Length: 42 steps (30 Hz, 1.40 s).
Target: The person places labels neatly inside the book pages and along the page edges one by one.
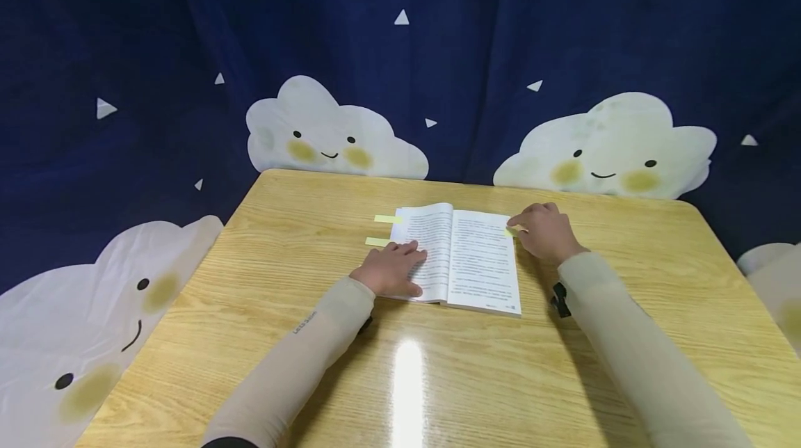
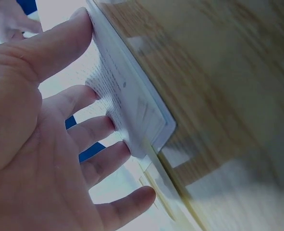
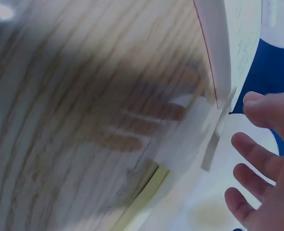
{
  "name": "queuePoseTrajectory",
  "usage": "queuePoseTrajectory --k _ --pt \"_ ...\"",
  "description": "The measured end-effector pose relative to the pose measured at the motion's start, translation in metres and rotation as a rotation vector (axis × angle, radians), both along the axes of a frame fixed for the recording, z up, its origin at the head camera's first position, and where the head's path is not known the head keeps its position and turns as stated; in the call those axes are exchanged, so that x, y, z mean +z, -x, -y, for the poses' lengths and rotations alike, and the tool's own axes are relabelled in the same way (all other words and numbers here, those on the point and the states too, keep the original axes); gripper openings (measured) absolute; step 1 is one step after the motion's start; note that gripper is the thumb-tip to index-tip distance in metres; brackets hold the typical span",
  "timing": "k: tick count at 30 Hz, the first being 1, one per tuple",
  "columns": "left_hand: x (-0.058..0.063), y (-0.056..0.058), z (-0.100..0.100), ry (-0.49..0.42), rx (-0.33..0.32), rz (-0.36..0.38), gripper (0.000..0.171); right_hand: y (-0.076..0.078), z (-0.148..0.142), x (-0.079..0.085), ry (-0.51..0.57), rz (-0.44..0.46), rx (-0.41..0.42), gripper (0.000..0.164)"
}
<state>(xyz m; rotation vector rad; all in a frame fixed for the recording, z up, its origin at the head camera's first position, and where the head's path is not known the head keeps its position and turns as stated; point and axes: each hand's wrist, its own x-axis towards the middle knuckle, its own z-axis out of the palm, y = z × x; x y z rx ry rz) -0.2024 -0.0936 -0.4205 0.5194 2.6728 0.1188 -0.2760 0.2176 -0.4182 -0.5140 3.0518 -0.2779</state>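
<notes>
Conceivably, the book (image 1: pixel 482 264) could close if the left hand (image 1: pixel 391 270), spread on it, slips; the right hand (image 1: pixel 546 231), fingers parted, is by its right-edge tab (image 1: pixel 510 232).

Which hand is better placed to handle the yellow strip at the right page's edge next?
Likely the right hand: it is beside that yellow strip, while the left hand rests on the left page.

The book (image 1: pixel 482 260) lies on your desk (image 1: pixel 488 378), curtain (image 1: pixel 463 37) behind, two tabs (image 1: pixel 383 219) on its left edge, your left hand (image 1: pixel 391 269) on the left page (image 1: pixel 427 227), your right hand (image 1: pixel 546 231) at the right-edge tab (image 1: pixel 511 232).
</notes>
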Motion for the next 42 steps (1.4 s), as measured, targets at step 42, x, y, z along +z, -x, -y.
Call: queuePoseTrajectory --k 42 --pt "-0.004 0.000 0.001 -0.013 0.009 0.004 0.076 -0.017 0.009 -0.007 -0.122 0.100 -0.035 0.052"
